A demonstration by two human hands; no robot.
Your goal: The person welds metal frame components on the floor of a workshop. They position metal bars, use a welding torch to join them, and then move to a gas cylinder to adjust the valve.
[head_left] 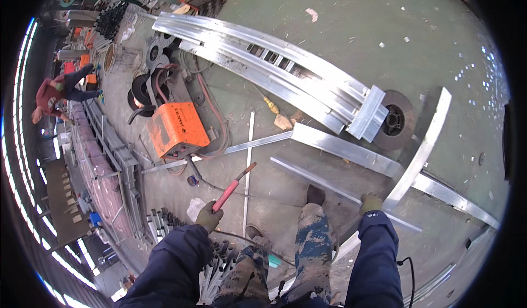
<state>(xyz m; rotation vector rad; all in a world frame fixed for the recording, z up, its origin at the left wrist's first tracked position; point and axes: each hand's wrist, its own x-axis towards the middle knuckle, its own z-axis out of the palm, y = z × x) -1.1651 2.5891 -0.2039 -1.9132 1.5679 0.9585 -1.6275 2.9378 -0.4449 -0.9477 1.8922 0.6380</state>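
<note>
My left hand (208, 217), in an olive glove, is wrapped around the red handle of a welding torch (226, 194). The torch's tip points up and to the right, away from any metal. My right hand (371, 204), gloved as well, closes on the near end of a raised silver metal beam (421, 148). That beam slants away to the far right, across a lower silver beam (351, 150) on the floor. A thin metal strip (318, 179) runs just beside my right hand; its fingers are partly hidden.
An orange welding machine (178, 130) stands left of centre, with hoses around it. Long silver profiles (258, 61) lie beyond, near a wire spool (394, 120). Cut tubes (219, 256) stand by my left leg. Another person (57, 91) bends over a wrapped bundle (96, 160) at far left.
</note>
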